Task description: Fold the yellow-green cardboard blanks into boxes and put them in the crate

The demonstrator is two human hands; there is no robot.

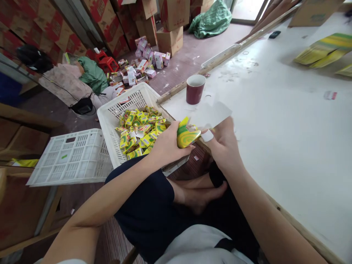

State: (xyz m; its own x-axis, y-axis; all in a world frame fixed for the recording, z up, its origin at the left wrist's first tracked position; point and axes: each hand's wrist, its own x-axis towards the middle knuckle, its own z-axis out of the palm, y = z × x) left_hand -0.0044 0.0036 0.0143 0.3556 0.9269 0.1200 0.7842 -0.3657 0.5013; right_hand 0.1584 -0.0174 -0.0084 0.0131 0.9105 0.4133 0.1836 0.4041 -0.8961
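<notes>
A small yellow and green carton (187, 137) with its end flap up is gripped by my left hand (172, 141), fingers wrapped round it. Close to the carton's right end is my right hand (225, 143), its thumb and fingers pinched together. A white wrap (207, 135) covers the right thumb tip. Beyond the right fingers shows a pale, blurred, paper-like piece (217, 114); whether the fingers hold it I cannot tell. Below and left of my left hand, a white plastic crate (106, 119) holds many yellow and green cartons (140, 126).
A dark red paper cup (194, 91) stands near the edge of the white table (280, 139). Flat yellow-green cartons (324, 51) lie at its far right. Another white crate (71, 156) is at left. Small boxes (140, 69) litter the floor before stacked cardboard boxes (170, 40).
</notes>
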